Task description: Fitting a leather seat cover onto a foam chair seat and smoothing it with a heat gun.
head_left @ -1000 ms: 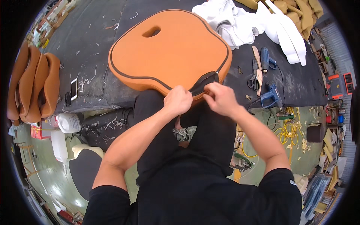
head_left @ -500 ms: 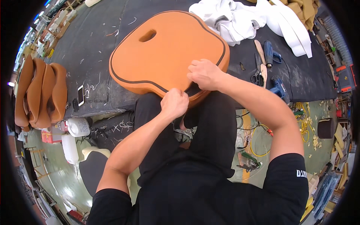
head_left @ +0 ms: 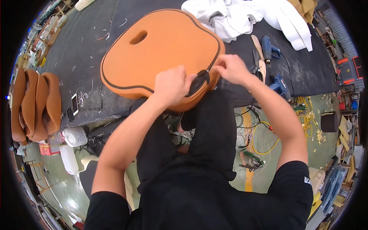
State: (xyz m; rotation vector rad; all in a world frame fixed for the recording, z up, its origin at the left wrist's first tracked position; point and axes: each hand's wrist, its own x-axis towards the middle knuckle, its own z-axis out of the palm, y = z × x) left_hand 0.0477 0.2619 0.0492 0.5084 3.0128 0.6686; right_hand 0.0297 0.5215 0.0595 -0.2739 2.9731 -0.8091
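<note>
A rounded orange seat cushion [head_left: 161, 50] lies tilted across the table's front edge and my lap. A dark line runs round its top, and an oval hole pierces its far left part. At its near right corner a dark strip [head_left: 199, 82] shows in a gap of the orange cover. My left hand [head_left: 171, 85] rests on the near part of the cushion, left of the gap, thumb apart from the fingers. With bent fingers my right hand [head_left: 232, 69] pinches the cover at the right edge; its fingertips are partly hidden.
Beside the cushion on the right lie scissors [head_left: 256, 63], a wooden-handled tool [head_left: 257, 46] and two blue heat guns [head_left: 266, 49]. White material [head_left: 226, 19] is heaped behind. Brown curved pieces [head_left: 32, 103] stand at left, near a phone [head_left: 74, 103]. Cables [head_left: 264, 151] trail on the floor.
My hands have moved apart: the left slid slightly left and up, the right moved out to the cushion's right edge. More of the dark strip shows, and the whole view has shifted slightly.
</note>
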